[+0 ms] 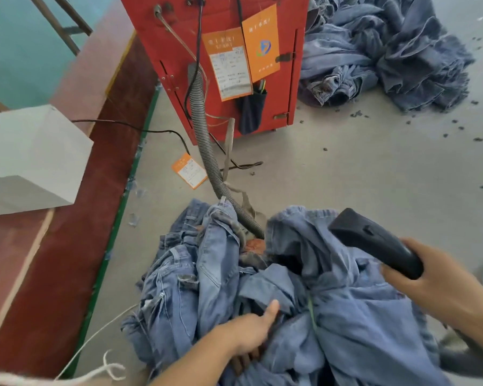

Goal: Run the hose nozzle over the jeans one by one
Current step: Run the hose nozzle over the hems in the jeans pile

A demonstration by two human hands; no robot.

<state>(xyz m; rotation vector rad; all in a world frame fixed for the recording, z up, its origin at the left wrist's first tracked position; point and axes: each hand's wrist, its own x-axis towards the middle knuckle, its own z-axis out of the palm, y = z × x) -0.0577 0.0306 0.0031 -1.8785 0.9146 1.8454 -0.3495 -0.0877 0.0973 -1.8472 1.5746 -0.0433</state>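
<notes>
A heap of blue jeans (262,288) lies on the grey floor in front of me. My right hand (430,285) grips a black hose nozzle (374,240), which points up and to the left above the right side of the heap. My left hand (248,335) reaches into the middle of the heap, thumb up, its fingers tucked into the denim folds. A grey ribbed hose (207,146) runs from the red machine down to the heap and vanishes under the jeans.
The red machine (223,59) with orange tags stands ahead. A second pile of jeans (382,54) lies at the back right. A white block (31,157) sits on a red ledge at left. Black cables, an orange tag and dark lint dot the floor.
</notes>
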